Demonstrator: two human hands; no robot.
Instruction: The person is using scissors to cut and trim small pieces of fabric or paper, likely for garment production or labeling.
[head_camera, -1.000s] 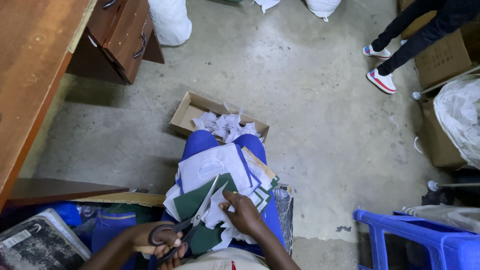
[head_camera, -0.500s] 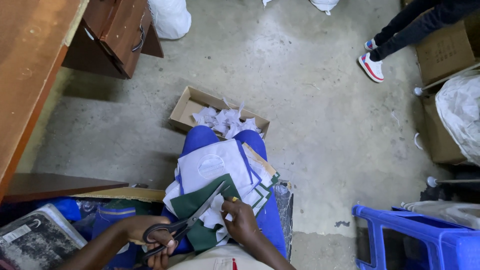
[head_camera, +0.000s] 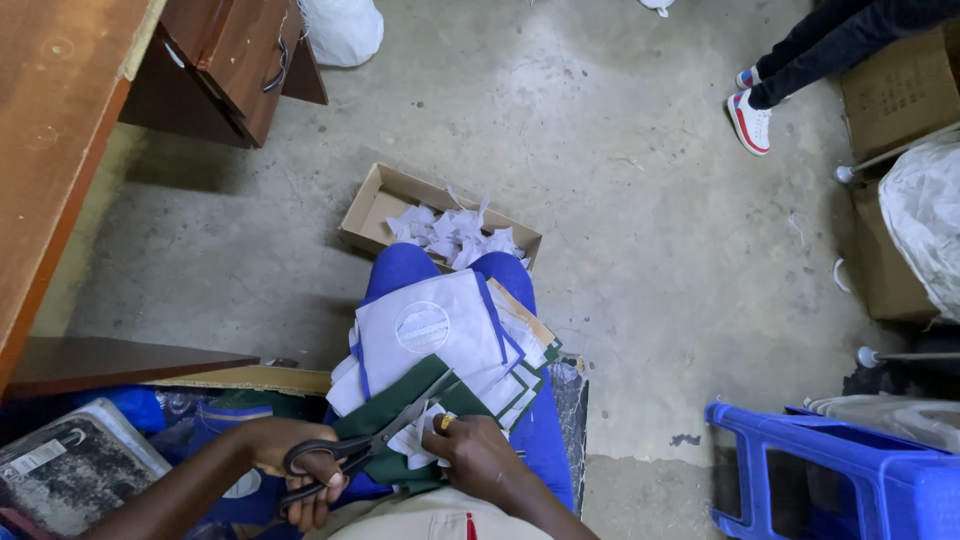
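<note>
My left hand (head_camera: 305, 470) grips black-handled scissors (head_camera: 375, 440), whose blades point up and right over my lap. My right hand (head_camera: 480, 458) pinches a small white piece of fabric (head_camera: 415, 440) right at the blades. A stack of white, blue-edged and dark green fabric pieces (head_camera: 440, 335) lies on my blue-clad knees. Just beyond my knees an open cardboard box (head_camera: 375, 205) on the floor holds several white scraps (head_camera: 450, 232).
A wooden desk (head_camera: 60, 130) with a drawer unit (head_camera: 235, 60) stands at the left. A blue plastic stool (head_camera: 830, 470) is at the lower right. Cardboard boxes (head_camera: 900, 90) and a white sack (head_camera: 930, 220) line the right side. Another person's leg and sneaker (head_camera: 750, 120) show at the top right.
The scissors' blades have closed in on the white piece that my right hand holds. The other person's foot has shifted a little.
</note>
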